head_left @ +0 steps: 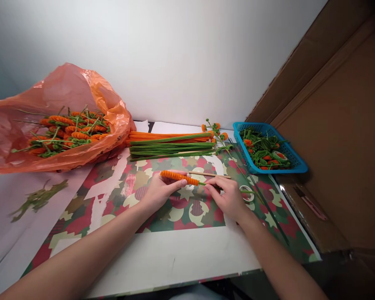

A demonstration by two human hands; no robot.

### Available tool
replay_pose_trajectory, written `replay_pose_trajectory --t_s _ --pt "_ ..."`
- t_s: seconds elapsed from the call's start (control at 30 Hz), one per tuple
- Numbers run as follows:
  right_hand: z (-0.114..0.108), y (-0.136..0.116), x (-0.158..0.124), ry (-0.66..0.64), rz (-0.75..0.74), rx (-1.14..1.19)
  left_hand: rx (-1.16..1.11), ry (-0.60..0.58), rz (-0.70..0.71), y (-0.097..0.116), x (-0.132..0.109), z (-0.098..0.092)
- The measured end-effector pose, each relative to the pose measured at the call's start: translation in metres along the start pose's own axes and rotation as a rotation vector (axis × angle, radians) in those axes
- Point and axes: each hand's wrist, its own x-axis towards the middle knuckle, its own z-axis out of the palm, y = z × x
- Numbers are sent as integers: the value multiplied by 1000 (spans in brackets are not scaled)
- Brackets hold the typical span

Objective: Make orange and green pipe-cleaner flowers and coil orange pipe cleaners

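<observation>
Between my hands lies a coiled orange pipe cleaner (175,176), wound in tight rings with a green pipe cleaner end (202,183) coming out on its right. My left hand (161,189) is closed around the orange coil, thumb along its near side. With fingertips pinched, my right hand (226,193) grips the green end. Just beyond the hands, a thin wooden stick (209,174) rests on the patterned sheet. A roll of white tape (246,193) lies beside my right hand, partly behind it.
Green pipe cleaners (171,149) and orange ones (165,136) lie bundled behind. An orange plastic bag (112,112) of coiled pieces stands left, a blue basket (292,166) of green pieces right. A finished flower stem (217,131) lies near the wall; a cutter knife (312,205) is on cardboard.
</observation>
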Motion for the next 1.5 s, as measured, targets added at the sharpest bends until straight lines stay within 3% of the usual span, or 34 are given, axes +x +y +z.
replay_pose_trajectory --t_s 0.13,0.37,0.73,1.03,1.17,1.3,1.4,1.5 --pt "5 -3 -2 -33 2 39 15 -6 31 3 -3 4" --pt "-13 11 5 39 17 -73 -62 168 82 3 10 -16" --pt "-15 8 5 35 -22 -61 -52 97 8 10 4 -12" --pt "0 3 1 -6 -35 -1 54 -21 4 1 -2 1" --pt "-13 7 4 -26 178 93 -61 37 26 1 4 -6" --pt "-27 13 11 100 404 459 -186 102 102 5 9 -10" --pt "-23 12 14 185 524 784 -99 87 77 8 6 -8" --pt "-9 6 13 195 592 953 115 8 80 12 0 -4"
